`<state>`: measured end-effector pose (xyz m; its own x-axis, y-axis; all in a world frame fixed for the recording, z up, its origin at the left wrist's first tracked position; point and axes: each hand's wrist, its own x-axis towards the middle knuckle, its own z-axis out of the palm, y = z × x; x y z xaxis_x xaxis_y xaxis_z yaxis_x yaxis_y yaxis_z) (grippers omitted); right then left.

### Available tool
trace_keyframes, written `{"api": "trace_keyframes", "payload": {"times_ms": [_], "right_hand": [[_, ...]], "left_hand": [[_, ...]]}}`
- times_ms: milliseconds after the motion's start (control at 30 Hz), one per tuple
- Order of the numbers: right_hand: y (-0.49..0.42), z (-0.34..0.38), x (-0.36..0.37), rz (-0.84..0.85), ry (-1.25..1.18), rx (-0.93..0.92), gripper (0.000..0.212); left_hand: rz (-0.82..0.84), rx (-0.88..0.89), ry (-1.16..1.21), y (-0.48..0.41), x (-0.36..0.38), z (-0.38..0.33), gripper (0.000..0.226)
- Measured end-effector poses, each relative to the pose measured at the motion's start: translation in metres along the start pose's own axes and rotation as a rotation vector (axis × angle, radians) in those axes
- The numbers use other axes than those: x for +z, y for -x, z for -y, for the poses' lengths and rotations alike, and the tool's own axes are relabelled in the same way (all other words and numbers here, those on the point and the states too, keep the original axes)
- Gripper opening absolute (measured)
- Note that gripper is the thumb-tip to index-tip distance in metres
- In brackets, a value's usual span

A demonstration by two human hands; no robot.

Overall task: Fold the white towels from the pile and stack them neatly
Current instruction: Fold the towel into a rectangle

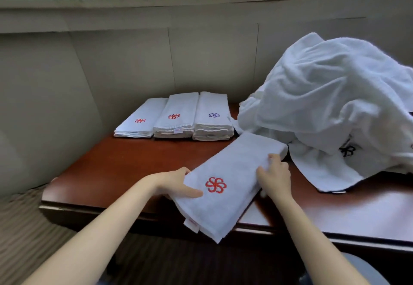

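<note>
A folded white towel (232, 168) with a red flower emblem lies slantwise on the reddish-brown table (116, 166), its near end hanging over the front edge. My left hand (176, 183) grips its left edge, thumb on top beside the emblem. My right hand (273, 174) grips its right edge, fingers curled over the cloth. Three stacks of folded towels stand side by side at the back: the left stack (139, 120) and the middle stack (176, 117) show red emblems, the right stack (213, 117) a blue one. A big pile of loose white towels (330, 106) fills the right side.
A pale panelled wall (111, 65) rises right behind the stacks, with a window sill above. One loose towel from the pile spreads over the table at the right, showing a dark emblem (347, 150). Striped floor lies to the left of the table.
</note>
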<state>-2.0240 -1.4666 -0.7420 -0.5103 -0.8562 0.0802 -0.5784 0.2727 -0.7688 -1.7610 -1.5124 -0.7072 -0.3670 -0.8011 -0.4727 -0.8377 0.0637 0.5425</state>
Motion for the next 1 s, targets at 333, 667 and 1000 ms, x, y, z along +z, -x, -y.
{"api": "trace_keyframes", "payload": {"times_ms": [333, 667, 1000], "right_hand": [[-0.02, -0.003, -0.013, 0.115, -0.176, 0.025, 0.053], [-0.031, -0.003, -0.016, 0.353, -0.603, 0.054, 0.064], [-0.026, 0.105, -0.026, 0.562, -0.778, -0.339, 0.081]], "left_hand": [[-0.053, 0.035, 0.583, -0.024, 0.008, -0.048, 0.063], [0.29, 0.152, 0.737, -0.069, -0.016, -0.058, 0.059], [0.13, 0.541, 0.704, 0.008, -0.114, -0.024, 0.069]]}}
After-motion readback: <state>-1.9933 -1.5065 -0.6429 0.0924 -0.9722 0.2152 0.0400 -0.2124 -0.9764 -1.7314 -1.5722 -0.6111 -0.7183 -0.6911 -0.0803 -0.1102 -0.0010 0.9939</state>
